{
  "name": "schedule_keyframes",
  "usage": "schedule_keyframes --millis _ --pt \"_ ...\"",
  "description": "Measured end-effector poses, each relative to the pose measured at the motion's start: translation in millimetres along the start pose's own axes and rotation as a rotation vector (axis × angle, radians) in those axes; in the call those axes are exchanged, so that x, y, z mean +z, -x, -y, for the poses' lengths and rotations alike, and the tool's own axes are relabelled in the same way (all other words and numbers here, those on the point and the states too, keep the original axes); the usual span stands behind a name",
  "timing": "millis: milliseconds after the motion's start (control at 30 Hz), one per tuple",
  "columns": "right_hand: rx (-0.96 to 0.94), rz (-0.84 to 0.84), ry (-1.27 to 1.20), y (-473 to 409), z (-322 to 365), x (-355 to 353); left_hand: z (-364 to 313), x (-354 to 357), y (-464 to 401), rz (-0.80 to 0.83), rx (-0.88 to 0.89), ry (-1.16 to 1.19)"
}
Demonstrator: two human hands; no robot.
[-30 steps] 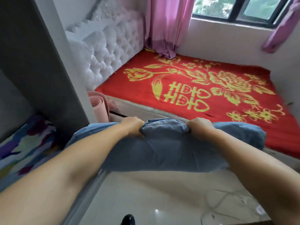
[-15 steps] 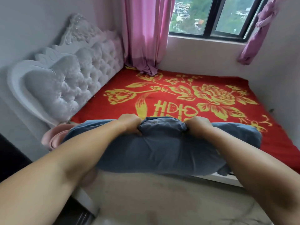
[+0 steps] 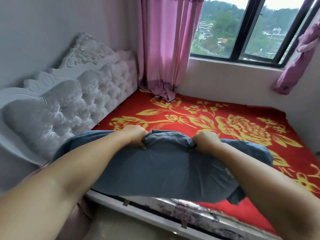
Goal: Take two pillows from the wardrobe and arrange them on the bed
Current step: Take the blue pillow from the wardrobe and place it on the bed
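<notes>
I hold a blue-grey pillow (image 3: 161, 170) out in front of me over the near edge of the bed (image 3: 242, 122). My left hand (image 3: 136, 136) grips its far edge left of centre, and my right hand (image 3: 205, 142) grips the same edge a little to the right. Both fists are closed on the fabric. The bed is covered by a red blanket with yellow flowers. The pillow's near underside and part of the bed edge are hidden by my forearms. The wardrobe is out of view.
A white tufted headboard (image 3: 72, 108) stands along the bed's left end against the wall. Pink curtains (image 3: 162, 49) hang at the far corner beside a dark-framed window (image 3: 242, 32). The bed's side rail (image 3: 155, 220) runs across the bottom, with pale floor below.
I have moved closer to the bed with the pillow, which now hangs over the mattress edge. The wardrobe has left the view on the left. My grip on the pillow is unchanged.
</notes>
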State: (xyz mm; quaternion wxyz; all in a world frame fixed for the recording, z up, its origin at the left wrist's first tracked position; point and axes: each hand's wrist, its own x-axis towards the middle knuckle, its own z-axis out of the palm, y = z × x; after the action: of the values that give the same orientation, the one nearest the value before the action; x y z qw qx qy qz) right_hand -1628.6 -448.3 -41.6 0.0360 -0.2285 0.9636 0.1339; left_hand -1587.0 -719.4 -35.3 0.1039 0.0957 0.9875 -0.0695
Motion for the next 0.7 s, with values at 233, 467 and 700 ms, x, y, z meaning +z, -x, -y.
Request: schedule_keyframes --millis 233,467,700 --pt "-0.056 -0.015 0.03 -124 -22 -4 51 2 -97 -0.03 -0.03 0.01" --pt "-0.018 0.028 -0.005 -255 -41 -1 114 -8 -214 0.014 0.014 -0.015" --pt "-0.009 0.021 -0.021 -341 -60 -10 161 -31 -302 0.002 0.023 -0.051"
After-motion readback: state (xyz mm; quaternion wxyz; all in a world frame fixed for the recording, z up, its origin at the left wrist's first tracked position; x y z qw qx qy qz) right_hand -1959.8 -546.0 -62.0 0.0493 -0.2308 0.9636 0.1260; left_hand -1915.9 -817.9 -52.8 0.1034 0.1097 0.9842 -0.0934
